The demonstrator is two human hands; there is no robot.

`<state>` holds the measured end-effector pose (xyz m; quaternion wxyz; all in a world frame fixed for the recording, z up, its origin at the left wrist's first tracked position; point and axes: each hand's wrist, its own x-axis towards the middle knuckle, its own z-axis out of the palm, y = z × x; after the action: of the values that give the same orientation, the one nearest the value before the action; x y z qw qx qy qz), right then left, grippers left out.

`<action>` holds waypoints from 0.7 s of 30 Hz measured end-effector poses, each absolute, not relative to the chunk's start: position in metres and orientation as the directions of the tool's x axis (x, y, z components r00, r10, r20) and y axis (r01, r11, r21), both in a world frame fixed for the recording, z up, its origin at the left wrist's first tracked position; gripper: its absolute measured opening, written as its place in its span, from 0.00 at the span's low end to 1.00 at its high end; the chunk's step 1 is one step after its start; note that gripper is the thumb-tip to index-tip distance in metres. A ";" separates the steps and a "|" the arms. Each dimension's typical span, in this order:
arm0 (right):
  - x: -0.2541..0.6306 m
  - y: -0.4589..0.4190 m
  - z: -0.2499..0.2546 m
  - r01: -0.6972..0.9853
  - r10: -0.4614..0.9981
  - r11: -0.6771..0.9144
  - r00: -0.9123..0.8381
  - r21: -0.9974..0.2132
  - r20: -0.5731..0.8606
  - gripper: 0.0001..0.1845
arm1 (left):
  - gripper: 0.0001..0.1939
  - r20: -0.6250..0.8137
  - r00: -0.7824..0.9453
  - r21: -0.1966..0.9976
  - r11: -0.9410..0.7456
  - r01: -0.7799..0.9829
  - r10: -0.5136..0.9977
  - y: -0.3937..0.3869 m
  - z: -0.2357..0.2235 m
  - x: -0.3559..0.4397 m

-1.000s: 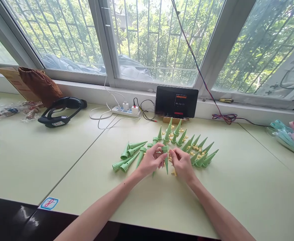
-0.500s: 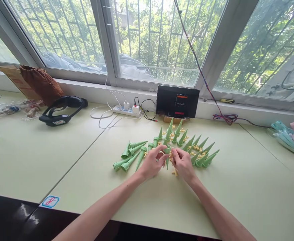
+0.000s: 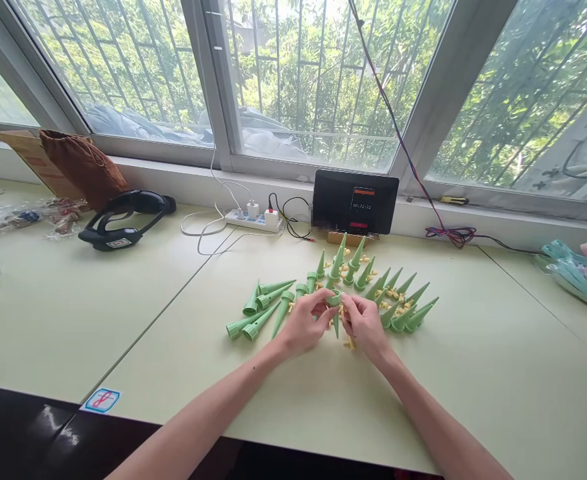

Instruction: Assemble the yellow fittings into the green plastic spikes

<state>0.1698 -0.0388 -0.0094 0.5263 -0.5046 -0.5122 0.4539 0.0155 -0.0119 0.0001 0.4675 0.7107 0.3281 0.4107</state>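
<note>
My left hand (image 3: pixel 302 321) grips a green plastic watering spike (image 3: pixel 334 298) by its wide collar, with the open end up and the tip pointing down. Close against the right side of that collar, my right hand (image 3: pixel 366 323) pinches a small yellow valve, mostly hidden by the fingers. Beneath the right hand a loose yellow valve (image 3: pixel 349 343) lies on the table. Several green spikes (image 3: pixel 261 323) lie on their sides left of my hands. Behind and to the right, more green spikes (image 3: pixel 353 260) stand point up, with yellow valves (image 3: pixel 392 293) among them.
A tablet (image 3: pixel 356 203) showing a timer leans by the window sill. A power strip (image 3: pixel 253 219) with cables sits left of it. Farther left are a black headset (image 3: pixel 123 223) and a brown pouch (image 3: pixel 81 167). Plastic-wrapped items (image 3: pixel 576 270) lie at the right.
The held spike has tilted so that its open top faces me more. Both hands stay close together at its collar. The view has shifted slightly.
</note>
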 end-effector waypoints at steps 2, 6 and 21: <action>0.169 -0.039 -0.010 0.110 0.986 0.126 0.092 -0.986 0.137 0.26 | 0.11 0.216 0.463 0.970 -0.241 -0.005 0.859 -0.010 0.002 0.016; 0.169 -0.040 -0.008 0.233 0.960 0.219 0.124 -0.948 0.252 0.24 | 0.16 0.128 0.472 0.991 -0.092 -0.099 0.872 -0.008 0.006 0.017; 0.172 -0.042 -0.006 0.418 0.915 0.341 0.057 -0.842 0.399 0.19 | 0.20 0.101 0.460 0.991 -0.049 -0.124 0.882 -0.009 0.008 0.015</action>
<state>0.1721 -0.0416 -0.0065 0.5084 -0.5196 -0.6418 0.2443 0.0153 -0.0089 0.0077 0.6118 0.5964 0.3179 0.4111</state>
